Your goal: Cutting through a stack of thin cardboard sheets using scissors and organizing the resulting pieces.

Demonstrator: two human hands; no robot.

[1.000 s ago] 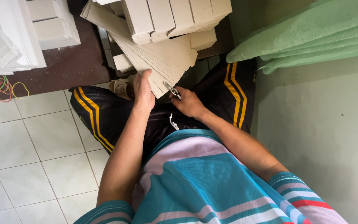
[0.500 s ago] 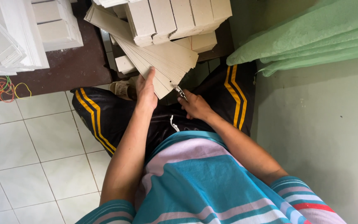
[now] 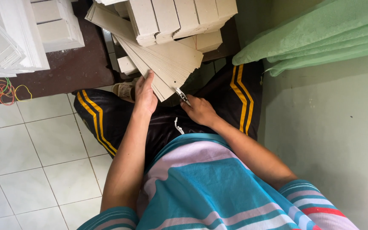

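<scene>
I sit on the floor in black trousers with yellow stripes. My left hand (image 3: 145, 94) presses on the near end of a fanned stack of thin beige cardboard strips (image 3: 167, 64) that slopes toward my lap. My right hand (image 3: 199, 110) grips a small metal blade tool (image 3: 182, 95) whose tip touches the lower right corner of that stack. Above the strips lie bundles of pale folded cardboard pieces (image 3: 179, 17).
A dark brown low table (image 3: 75, 68) at the upper left carries stacks of white cardboard (image 3: 13, 38) and several coloured rubber bands (image 3: 3, 88). Green cloth (image 3: 320, 38) hangs at the upper right over a green wall. White floor tiles (image 3: 35, 157) lie to my left.
My right hand with the blade has shifted slightly along the stack's lower corner. My left hand stays pressed on the strips.
</scene>
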